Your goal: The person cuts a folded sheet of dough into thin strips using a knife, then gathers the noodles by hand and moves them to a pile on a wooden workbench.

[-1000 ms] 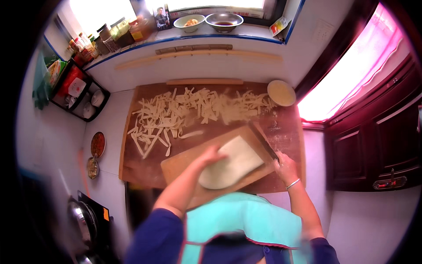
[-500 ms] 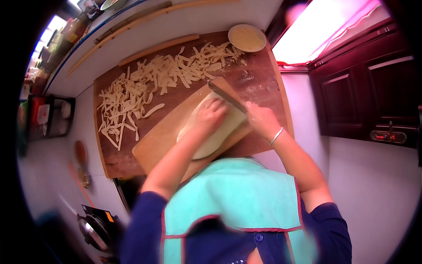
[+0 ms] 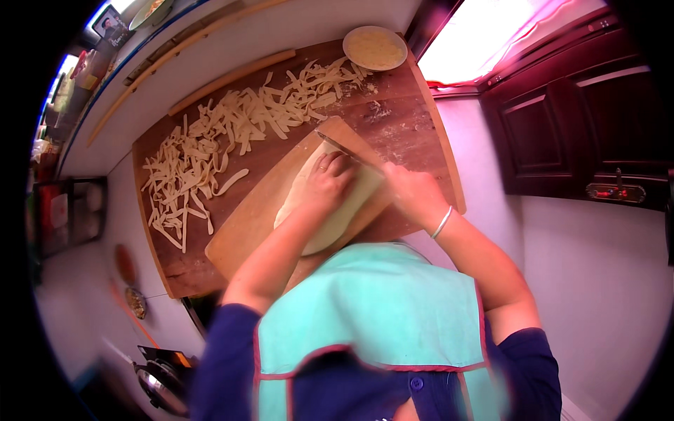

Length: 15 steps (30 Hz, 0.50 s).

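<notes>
- Pale dough strips (image 3: 246, 123) lie loose on the wooden table (image 3: 421, 140); I judge this portion done.
- Remaining: one broad dough sheet (image 3: 354, 202) on the cutting board (image 3: 249, 224), apparently mostly uncut.
- Right hand (image 3: 414, 193): fingers closed around the knife (image 3: 347, 150), blade at the sheet's far end.
- Left hand (image 3: 330, 182): fingers bent, gripping nothing, on the sheet beside the blade; obstructs my view.
- Surroundings: bowl (image 3: 379, 69), rolling pin (image 3: 232, 83), beyond the board.

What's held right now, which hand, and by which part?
Right hand holds a kitchen knife by its handle end; the fist hides the handle itself. Left hand grips nothing visible, resting on the dough sheet.
</notes>
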Available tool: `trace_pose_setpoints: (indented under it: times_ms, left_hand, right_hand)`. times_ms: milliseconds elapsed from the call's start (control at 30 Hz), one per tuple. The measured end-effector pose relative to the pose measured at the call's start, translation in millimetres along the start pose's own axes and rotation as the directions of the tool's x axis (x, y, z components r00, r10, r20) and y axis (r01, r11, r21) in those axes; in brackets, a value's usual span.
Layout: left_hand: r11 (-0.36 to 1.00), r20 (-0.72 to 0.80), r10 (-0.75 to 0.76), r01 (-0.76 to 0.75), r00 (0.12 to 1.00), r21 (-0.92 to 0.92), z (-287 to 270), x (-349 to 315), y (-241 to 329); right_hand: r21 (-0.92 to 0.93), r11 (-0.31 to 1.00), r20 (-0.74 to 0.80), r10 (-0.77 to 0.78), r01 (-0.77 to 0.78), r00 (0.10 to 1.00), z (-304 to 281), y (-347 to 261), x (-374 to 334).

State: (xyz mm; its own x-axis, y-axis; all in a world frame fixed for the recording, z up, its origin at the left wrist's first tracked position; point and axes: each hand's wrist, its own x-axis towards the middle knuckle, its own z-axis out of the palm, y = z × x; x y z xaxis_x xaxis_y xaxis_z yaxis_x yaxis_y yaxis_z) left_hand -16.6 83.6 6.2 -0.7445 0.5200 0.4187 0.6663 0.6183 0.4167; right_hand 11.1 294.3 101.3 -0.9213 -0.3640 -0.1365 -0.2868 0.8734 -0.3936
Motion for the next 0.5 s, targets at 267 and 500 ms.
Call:
trace_pose_setpoints:
  times_ms: [267, 500]
  left_hand:
    - [0.999, 0.0, -0.028, 0.028, 1.0, -0.018, -1, -2, 2]
    - [0.999, -0.008, -0.038, 0.038, 0.999, -0.028, -2, -1, 3]
  right_hand:
    - [-0.035, 0.999, 0.06, 0.0, 0.002, 0.998, 0, -3, 5]
    - [0.055, 0.994, 0.122, 0.085, -0.092, 0.989, 25, 0, 26]
